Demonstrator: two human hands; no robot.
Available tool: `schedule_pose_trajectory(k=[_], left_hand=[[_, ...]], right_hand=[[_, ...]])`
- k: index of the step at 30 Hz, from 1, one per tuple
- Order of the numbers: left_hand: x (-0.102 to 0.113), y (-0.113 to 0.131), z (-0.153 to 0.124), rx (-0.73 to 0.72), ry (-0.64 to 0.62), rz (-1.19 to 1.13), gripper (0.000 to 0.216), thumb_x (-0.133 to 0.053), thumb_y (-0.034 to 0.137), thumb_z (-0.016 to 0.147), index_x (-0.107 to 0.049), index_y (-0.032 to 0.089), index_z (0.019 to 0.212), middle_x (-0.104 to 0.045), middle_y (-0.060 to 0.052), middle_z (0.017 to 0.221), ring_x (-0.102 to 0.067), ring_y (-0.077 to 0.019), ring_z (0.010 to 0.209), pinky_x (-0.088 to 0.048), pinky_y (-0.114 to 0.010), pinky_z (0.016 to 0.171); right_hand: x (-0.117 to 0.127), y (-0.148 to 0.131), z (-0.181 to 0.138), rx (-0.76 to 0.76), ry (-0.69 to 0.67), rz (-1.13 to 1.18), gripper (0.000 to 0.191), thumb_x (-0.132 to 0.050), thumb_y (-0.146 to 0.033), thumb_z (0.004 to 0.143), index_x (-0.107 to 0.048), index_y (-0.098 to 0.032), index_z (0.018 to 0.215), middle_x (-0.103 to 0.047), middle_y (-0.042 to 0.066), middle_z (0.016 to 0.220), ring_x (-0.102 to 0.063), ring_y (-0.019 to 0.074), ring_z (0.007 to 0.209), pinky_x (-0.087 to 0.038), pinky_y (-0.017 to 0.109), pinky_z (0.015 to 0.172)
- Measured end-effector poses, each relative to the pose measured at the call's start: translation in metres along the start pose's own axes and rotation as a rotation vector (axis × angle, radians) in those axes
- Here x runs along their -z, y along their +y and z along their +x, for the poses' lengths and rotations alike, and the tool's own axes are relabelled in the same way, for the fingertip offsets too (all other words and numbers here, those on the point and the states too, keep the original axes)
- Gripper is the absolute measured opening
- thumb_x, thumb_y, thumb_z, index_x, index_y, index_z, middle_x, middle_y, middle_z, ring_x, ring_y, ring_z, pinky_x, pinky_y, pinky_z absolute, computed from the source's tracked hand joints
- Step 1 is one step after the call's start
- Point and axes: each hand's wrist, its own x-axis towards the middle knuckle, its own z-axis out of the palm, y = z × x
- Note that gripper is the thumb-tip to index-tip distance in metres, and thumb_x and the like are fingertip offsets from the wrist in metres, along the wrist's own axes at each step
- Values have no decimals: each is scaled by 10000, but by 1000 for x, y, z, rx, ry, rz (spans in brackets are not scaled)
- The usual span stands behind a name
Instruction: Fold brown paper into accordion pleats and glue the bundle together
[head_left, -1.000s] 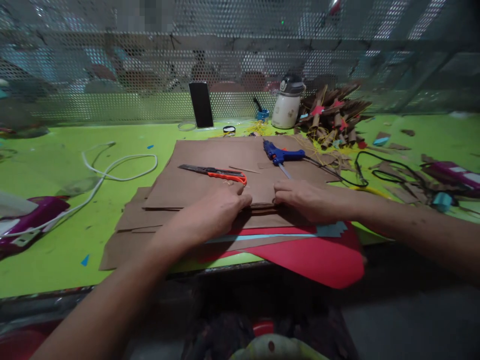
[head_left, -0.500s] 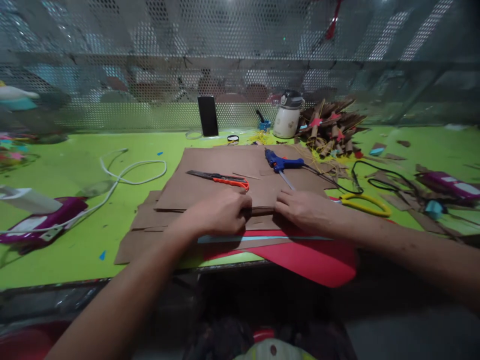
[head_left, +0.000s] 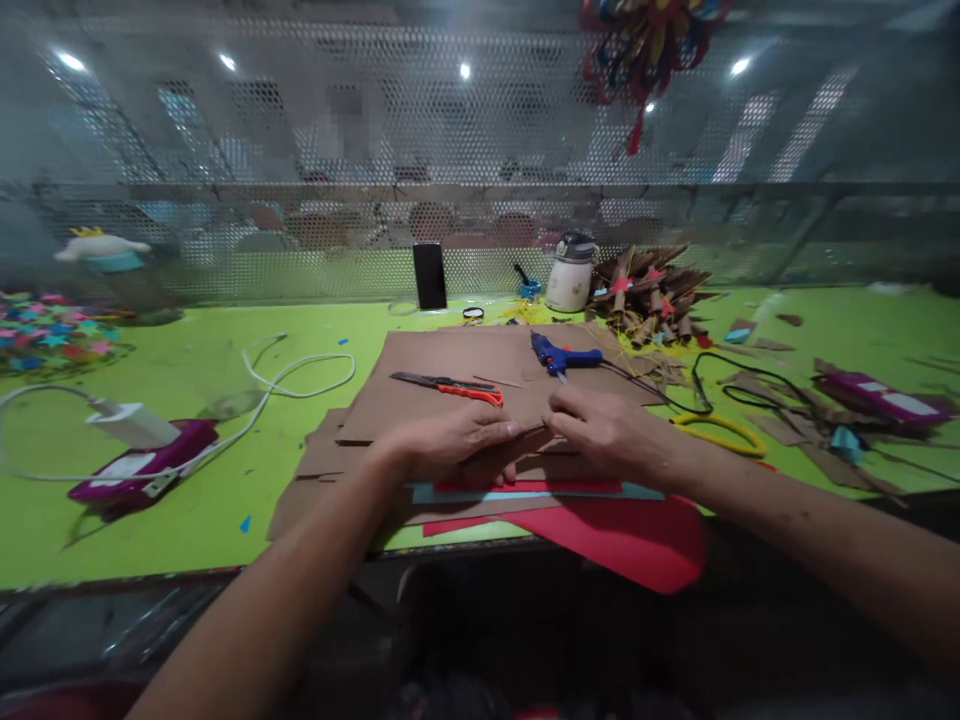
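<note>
Both my hands rest at the near edge of a stack of brown cardboard sheets (head_left: 450, 370) on a green table (head_left: 210, 500). My left hand (head_left: 450, 445) pinches the edge of a brown sheet, fingers curled over it. My right hand (head_left: 600, 430) meets it from the right, fingers closed on the same edge. An orange-handled utility knife (head_left: 450, 385) lies on the cardboard just beyond my left hand. A blue glue gun (head_left: 562, 355) lies beyond my right hand. Red paper (head_left: 615, 535) and a light blue strip (head_left: 525, 492) stick out under the stack toward me.
Yellow scissors (head_left: 720, 432) and black cable (head_left: 750, 385) lie right of the stack. A pile of rolled brown paper pieces (head_left: 645, 290), a white jar (head_left: 570, 275) and a black phone (head_left: 430, 275) stand by the mesh wall. At left lie a white cable (head_left: 292, 375) and a purple device (head_left: 150, 470).
The camera has tilted up, showing more of the mesh wall. My hands have drawn closer together on the cardboard edge, fingertips now nearly touching.
</note>
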Motion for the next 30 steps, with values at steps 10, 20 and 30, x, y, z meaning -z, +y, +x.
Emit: schedule_pose_trajectory(k=[10,20,30], left_hand=[[-8,9,6,100,140,108,400,-341,500,862,-471,155,707,-479,24,566,-365,-58,394,-288,-188,385],[-9,-4,10,-28,244,182,343,-357,465,866,-501,154,840,-546,4,647,-484,-83,515,-371,-192,488],[-6,-17,14,-8,396,438,278,-364,388,873,-525,163,858,-581,-6,675,-523,-102,507,-363,-208,501]], right_hand=[[-8,7,6,-215,57,381,180,-469,-148,822,-566,-128,972,-542,110,943,-500,180,862,-420,302,746],[1,12,29,-163,-163,794,239,-514,-265,825,-617,-190,1028,-658,47,922,-567,149,793,-412,240,684],[1,37,30,-201,-309,857,297,-541,-305,788,-635,-183,1042,-656,15,853,-564,133,733,-385,201,600]])
